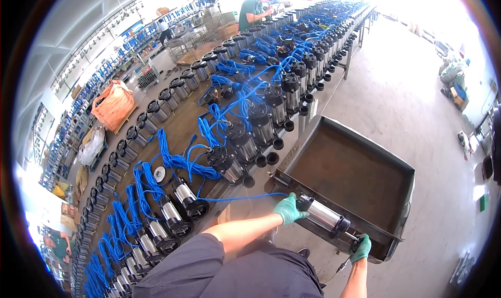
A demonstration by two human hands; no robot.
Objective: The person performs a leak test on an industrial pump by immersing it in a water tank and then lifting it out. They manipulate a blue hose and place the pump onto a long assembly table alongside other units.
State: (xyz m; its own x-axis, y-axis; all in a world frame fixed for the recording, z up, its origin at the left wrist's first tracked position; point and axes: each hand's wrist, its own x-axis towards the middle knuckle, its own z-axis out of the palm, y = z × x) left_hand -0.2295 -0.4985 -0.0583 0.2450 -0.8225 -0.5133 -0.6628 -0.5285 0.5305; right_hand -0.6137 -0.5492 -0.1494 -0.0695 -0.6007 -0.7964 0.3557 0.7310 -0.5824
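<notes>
A steel and black submersible pump (324, 216) lies tilted over the near side of a grey metal trough (365, 137). My left hand (290, 209), in a green glove, grips its upper black end, where a blue cable (245, 198) runs left to the bench. My right hand (360, 249), also gloved in green, is closed on a dark fitting (357, 240) by the pump's lower end. A short metal rod shows between fitting and pump. A thin line with a metal end (342, 266) hangs below that hand. What my right palm covers is hidden.
A long bench (151, 163) on my left carries rows of similar pumps (227, 163) with coiled blue cables (175, 154). Behind it a person (254, 12) stands at the far side. An orange sack (114, 105) and wire cages (194, 45) stand beyond. Concrete floor (389, 79) lies right of the bench.
</notes>
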